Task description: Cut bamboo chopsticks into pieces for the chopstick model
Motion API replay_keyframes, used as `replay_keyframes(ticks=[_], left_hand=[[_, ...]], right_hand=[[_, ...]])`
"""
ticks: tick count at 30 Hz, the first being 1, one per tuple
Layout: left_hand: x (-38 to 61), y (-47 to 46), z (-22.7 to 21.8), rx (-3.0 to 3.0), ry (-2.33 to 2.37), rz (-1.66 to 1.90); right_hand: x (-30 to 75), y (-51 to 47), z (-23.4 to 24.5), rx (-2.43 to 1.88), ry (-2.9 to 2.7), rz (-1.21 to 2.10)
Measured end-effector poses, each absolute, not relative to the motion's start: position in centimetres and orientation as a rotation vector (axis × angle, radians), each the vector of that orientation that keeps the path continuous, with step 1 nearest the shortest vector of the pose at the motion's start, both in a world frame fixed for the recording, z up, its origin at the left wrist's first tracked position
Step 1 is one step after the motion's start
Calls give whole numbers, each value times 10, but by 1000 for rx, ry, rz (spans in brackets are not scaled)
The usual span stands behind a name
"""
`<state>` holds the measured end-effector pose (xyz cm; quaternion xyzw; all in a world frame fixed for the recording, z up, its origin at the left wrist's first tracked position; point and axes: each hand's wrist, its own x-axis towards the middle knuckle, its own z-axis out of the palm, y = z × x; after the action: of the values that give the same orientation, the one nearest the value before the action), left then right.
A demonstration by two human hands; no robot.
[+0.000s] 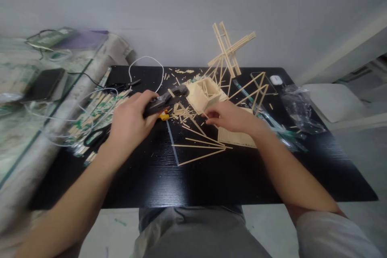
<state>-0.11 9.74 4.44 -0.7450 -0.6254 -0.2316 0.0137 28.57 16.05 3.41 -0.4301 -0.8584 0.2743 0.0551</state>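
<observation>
My left hand (131, 119) is closed around a long black hand tool (160, 101), whose exact kind is blurred. The tool's dark end points right, with a short pale stick across it. My right hand (228, 117) has its fingers pinched together on what looks like a thin wooden stick (206, 116), largely hidden by the fingers. Just beyond these fingers sits a small box-shaped wooden model (199, 96), open on top. Behind it rises a cross-shaped stick frame (226, 54). A flat slatted wooden panel (236, 137) lies under my right wrist.
Several chopped stick pieces (181, 113) litter the black table (199, 185). Long thin sticks (202, 143) and a yellow object (165, 115) lie nearer. Packaged sticks (99, 109), scissors (96, 137) and a white cord (146, 57) are left; a stick frame (261, 88) and clear plastic bag (302, 109) right.
</observation>
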Motion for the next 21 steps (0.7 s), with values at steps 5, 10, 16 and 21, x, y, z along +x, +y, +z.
replay_keyframes(ticks=[5,10,16,21], left_hand=[[8,102,25,-2586,-2100,-733],[5,102,12,-2945,-1993,-678],[3,104,3,-3005,-1879,-587],[4,104,1,-2937,-1926,-537]], right_hand=[[277,159,14,-1501,-2659,924],[274,157,13,-1498,-2654,895],[282,158,27,-1030,-2022,1546],[271,146,27,-874,-1850,1732]])
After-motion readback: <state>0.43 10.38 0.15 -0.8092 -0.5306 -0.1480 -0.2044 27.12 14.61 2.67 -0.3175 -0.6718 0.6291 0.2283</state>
